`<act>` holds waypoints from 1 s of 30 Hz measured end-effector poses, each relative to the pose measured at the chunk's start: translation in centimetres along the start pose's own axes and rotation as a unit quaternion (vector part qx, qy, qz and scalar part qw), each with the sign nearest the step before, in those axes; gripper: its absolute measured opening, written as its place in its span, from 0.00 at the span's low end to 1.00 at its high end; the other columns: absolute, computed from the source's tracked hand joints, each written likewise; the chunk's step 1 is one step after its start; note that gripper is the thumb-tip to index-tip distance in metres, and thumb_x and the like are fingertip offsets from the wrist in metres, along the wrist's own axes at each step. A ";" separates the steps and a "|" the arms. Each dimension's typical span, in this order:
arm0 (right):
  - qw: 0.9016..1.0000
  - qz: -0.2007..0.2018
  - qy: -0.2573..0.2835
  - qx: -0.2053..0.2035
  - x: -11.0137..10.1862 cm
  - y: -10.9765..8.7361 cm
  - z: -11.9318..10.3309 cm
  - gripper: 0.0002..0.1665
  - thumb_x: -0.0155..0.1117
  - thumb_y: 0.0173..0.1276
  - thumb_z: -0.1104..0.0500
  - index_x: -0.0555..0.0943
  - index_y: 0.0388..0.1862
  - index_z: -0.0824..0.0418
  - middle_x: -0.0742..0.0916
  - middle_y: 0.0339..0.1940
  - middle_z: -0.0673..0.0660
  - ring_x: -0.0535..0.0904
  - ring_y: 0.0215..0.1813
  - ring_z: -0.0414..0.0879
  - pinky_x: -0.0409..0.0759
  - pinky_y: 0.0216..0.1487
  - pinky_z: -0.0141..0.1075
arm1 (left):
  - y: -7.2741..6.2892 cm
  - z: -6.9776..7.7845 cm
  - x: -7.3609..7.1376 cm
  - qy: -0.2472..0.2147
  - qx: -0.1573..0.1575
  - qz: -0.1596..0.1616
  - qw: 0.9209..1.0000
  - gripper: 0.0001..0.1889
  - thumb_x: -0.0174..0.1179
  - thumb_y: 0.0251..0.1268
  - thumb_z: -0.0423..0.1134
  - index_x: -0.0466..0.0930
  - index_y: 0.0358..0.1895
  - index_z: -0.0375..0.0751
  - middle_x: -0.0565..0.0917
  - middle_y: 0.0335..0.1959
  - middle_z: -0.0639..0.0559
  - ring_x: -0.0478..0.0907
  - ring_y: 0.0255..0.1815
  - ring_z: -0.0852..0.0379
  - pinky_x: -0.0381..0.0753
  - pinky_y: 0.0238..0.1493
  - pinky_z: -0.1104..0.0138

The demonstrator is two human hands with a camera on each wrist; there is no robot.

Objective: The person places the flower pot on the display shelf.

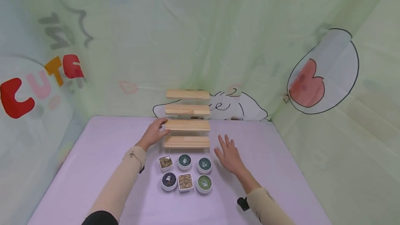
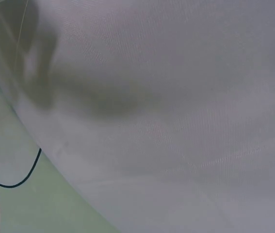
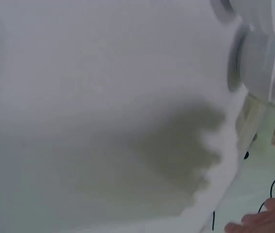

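A tiered stand with pale wooden boards (image 1: 187, 142) rises at the back of the table. My left hand (image 1: 153, 134) holds its left side, fingers at the end of the second board from the bottom and thumb just below. My right hand (image 1: 229, 157) hovers to the right of the stand, fingers spread and nothing in it. Between my forearms sit white round pots with a dark blue filling (image 1: 169, 180), teal fillings (image 1: 184, 160) and a green one (image 1: 204, 182). Two square white dishes hold speckled grit, one (image 1: 185, 182) in front and another (image 1: 165, 162) behind.
A lilac cloth covers the table (image 1: 256, 176). Printed fabric (image 1: 140, 44) hangs behind it and at both sides, close to the stand's back. In the right wrist view, white pots (image 3: 261, 65) stand at the upper right.
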State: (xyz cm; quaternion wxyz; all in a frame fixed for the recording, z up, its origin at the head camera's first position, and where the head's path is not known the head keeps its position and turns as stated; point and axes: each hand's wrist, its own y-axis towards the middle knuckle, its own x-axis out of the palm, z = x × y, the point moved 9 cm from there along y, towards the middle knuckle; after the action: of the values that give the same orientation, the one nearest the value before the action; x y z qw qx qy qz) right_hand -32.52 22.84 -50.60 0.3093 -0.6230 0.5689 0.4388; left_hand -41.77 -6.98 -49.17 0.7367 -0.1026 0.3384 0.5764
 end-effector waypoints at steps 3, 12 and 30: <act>0.998 0.008 0.058 -0.030 0.3 -1.3 -0.4 0.35 0.58 0.73 0.53 0.62 0.75 0.64 0.64 0.74 0.70 0.58 0.73 0.69 0.62 0.71 0.66 | 0.2 -0.4 0.3 -0.005 -0.011 -0.007 1.000 0.30 0.63 0.67 0.37 0.65 0.67 0.25 0.70 0.65 0.32 0.69 0.66 0.38 0.74 0.68 0.53; 0.972 -0.038 0.222 -0.063 2.0 -4.6 -0.2 0.27 0.67 0.67 0.61 0.74 0.64 0.61 0.79 0.61 0.58 0.76 0.63 0.58 0.78 0.63 0.50 | 0.2 -0.9 0.4 -0.106 -0.045 0.005 0.993 0.31 0.64 0.64 0.32 0.64 0.68 0.25 0.67 0.68 0.31 0.66 0.69 0.38 0.70 0.71 0.57; 0.945 -0.062 0.309 -0.090 4.7 -4.1 -1.3 0.21 0.70 0.63 0.67 0.79 0.55 0.68 0.74 0.66 0.69 0.75 0.63 0.62 0.81 0.61 0.45 | 0.0 -2.1 0.5 -0.183 -0.072 0.029 0.980 0.31 0.65 0.63 0.29 0.65 0.68 0.26 0.66 0.69 0.32 0.65 0.70 0.40 0.69 0.71 0.60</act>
State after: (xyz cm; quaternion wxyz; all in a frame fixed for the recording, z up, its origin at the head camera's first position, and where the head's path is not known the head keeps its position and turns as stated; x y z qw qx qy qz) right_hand -28.40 20.31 -54.75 0.0874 -0.7873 0.5551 0.2537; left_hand -42.56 -7.72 -51.06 0.7599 -0.0382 0.1583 0.6294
